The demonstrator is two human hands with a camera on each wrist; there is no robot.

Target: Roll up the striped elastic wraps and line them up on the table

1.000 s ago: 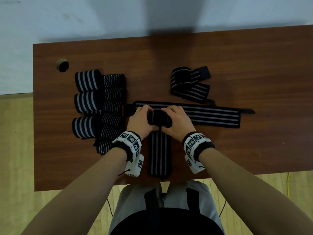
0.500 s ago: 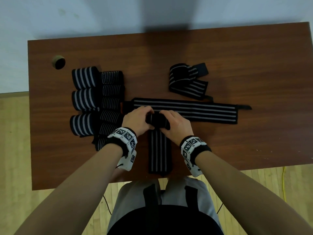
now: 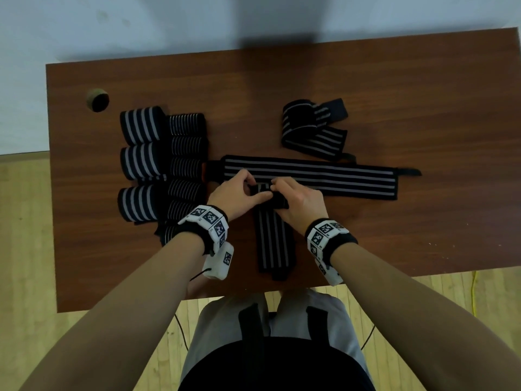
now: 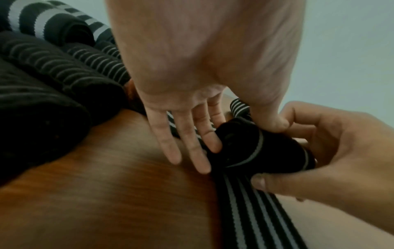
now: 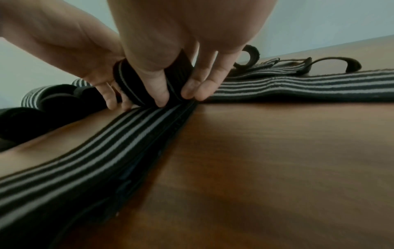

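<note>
Rolling has advanced: both hands, left hand (image 3: 239, 193) and right hand (image 3: 298, 201), grip the black grey-striped elastic wrap's roll (image 3: 267, 194); loosened tension could let it unwind.

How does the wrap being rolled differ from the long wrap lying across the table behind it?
The rolled wrap runs toward the person, its far end coiled and gripped by the left hand and right hand. The long wrap runs crosswise, fully flat and untouched. Both are black with pale lengthwise stripes.
</note>
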